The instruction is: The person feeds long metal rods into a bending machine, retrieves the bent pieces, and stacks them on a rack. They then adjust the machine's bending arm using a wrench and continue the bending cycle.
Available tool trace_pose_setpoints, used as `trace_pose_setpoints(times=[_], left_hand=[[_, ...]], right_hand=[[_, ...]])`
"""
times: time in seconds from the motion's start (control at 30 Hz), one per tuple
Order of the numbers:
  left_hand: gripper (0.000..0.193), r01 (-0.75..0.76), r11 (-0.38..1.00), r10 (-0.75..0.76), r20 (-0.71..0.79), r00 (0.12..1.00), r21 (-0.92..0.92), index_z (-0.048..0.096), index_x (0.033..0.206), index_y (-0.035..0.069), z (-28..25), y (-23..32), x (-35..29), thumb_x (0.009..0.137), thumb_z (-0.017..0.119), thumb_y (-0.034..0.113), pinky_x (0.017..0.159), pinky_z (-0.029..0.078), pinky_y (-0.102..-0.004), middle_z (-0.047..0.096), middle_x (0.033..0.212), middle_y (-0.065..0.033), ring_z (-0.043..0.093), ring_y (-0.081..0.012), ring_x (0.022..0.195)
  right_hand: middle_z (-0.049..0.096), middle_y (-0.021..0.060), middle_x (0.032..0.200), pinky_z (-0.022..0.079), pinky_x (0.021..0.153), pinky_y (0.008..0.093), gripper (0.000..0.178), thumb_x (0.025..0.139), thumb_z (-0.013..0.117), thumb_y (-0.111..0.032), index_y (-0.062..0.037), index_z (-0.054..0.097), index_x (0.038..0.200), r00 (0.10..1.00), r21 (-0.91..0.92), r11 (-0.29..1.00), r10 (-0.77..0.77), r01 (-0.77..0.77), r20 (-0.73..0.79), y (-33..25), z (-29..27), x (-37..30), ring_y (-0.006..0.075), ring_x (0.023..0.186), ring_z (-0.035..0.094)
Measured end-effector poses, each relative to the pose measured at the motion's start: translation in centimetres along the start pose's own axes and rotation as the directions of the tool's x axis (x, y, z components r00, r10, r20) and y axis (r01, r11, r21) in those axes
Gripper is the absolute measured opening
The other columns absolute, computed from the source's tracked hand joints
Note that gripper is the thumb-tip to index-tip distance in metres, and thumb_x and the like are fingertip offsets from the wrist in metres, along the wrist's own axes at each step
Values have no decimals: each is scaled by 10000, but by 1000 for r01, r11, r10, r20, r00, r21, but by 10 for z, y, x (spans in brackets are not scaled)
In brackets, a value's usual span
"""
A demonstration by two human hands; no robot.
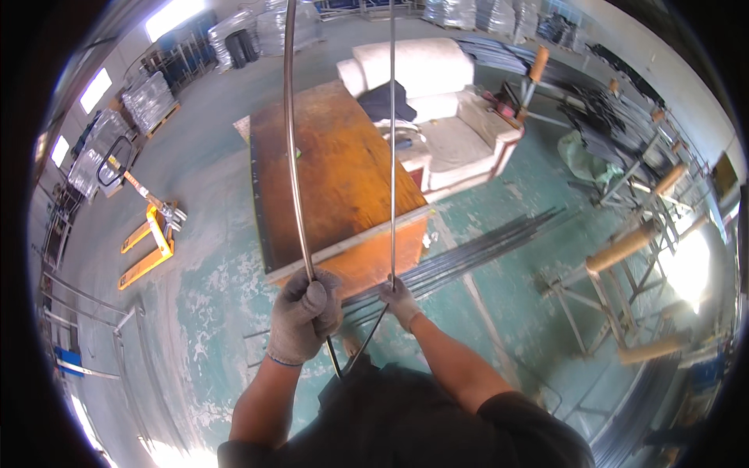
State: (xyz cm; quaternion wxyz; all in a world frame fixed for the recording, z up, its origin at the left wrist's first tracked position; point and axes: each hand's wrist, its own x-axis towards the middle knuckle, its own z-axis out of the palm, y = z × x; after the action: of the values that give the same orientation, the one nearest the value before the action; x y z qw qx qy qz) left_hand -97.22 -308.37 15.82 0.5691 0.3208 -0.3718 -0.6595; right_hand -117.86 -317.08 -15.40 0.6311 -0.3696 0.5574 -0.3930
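Both hands wear light knitted gloves. My left hand (304, 316) is wrapped round a long shiny metal tube (293, 156), which rises out of the top of the view. Farther right, my right hand (399, 303) grips a thinner-looking metal tube (392, 156), roughly parallel to the first. Below the hands the two lengths slant toward each other and come together close to my body; whether they are one bent piece I cannot tell. Their upper ends are out of view. Behind them stands a worn orange-brown wooden table (343, 148).
A cream sofa (456, 140) with dark cloth adjoins the table. Metal bars (468, 261) lie on the green floor beside it. Racks with wooden rollers (624, 246) stand at right. A yellow pallet jack (156, 246) is at left; wrapped pallets (148, 101) stand farther back.
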Motion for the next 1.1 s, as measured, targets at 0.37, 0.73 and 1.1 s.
trace_pose_setpoints(times=[0.37,0.73,1.1], left_hand=[[473,260,838,150,-660,736,480,585,1516,-6,-232,28,161,1073,710,104,640,579,-368,711,963,-86,702,-180,724],[686,611,211,115,-640,759,763,578,1649,54,-335,-91,220,983,721,136,1119,597,-513,773,1379,-251,760,-393,1259],[325,232,-211,-38,-245,969,950,825,1212,98,-329,-122,217,896,774,159,1087,574,-504,774,1325,-151,710,-383,1278]], right_hand=[[705,106,873,528,810,426,454,1231,573,-351,27,736,1041,775,-294,936,-329,193,-540,-54,69,101,220,808,618],[801,313,1053,586,930,627,417,1187,585,-406,-26,753,1161,855,-685,728,-369,22,-365,-98,100,271,558,1057,755],[800,247,1288,588,1066,593,410,1043,736,-318,-81,778,1375,965,-934,330,-258,135,49,-128,93,280,476,1247,745]])
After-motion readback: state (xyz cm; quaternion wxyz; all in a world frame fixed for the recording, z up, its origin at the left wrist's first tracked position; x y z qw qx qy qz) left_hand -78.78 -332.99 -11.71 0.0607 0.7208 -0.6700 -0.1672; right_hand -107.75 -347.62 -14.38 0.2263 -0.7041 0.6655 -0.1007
